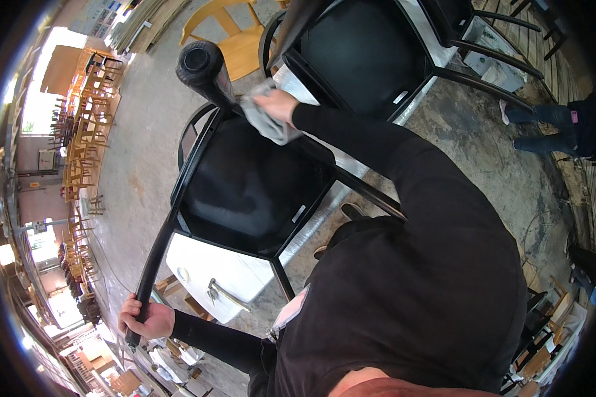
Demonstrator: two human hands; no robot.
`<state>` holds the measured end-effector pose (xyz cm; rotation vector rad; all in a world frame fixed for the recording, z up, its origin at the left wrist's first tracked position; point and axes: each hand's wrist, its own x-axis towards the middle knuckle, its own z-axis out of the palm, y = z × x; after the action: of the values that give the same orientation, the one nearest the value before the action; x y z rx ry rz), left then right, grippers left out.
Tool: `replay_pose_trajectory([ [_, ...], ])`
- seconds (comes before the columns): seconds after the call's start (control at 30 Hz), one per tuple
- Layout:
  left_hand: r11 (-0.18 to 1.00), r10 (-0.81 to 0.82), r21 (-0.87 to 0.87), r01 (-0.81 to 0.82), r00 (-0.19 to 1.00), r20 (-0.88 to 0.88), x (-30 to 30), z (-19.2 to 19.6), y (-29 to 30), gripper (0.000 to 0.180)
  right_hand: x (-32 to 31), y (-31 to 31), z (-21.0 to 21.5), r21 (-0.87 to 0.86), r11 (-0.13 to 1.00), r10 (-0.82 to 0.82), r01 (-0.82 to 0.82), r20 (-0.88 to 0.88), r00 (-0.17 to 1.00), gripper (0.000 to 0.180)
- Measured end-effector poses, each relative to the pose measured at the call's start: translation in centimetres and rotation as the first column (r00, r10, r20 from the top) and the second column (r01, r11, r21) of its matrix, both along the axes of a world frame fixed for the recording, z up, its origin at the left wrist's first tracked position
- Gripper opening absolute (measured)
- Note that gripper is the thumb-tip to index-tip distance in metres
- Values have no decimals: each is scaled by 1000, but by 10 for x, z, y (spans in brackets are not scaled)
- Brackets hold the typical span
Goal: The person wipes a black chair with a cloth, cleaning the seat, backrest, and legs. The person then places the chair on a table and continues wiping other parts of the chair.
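In front of me a black chair (258,185) lies upside down, its seat underside facing up and its legs sticking out. My left hand (149,321) is closed round one of its legs (155,258), close to the tip. Another leg (202,66) points up toward the camera, its rounded end looking large. At the base of that leg, my right hand (278,106) presses a crumpled grey cloth (265,126) against the black frame. The cloth partly hides the joint there.
A second upturned black chair (361,53) stands just beyond, on the same covered bench (318,228). Below the near chair is a white surface (212,271) with a metal tool on it. A yellow wooden chair (232,40) stands behind. Another person's legs (543,126) show at right.
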<state>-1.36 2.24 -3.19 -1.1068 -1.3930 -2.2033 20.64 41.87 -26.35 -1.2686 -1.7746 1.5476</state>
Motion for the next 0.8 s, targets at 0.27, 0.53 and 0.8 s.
replay_pose_trajectory([
  [0.27,1000,15,17,-15,999,38,2,2,2,17,43,-60,-60,-7,994,-105,106,108,989,60],
  [0.53,998,40,52,-39,999,-20,0,0,3,13,72,-61,-80,31,975,185,-221,444,877,56],
  [0.8,999,10,35,-10,1000,-5,-4,-1,-1,11,-17,-19,-14,-109,994,-31,-29,-510,860,55],
])
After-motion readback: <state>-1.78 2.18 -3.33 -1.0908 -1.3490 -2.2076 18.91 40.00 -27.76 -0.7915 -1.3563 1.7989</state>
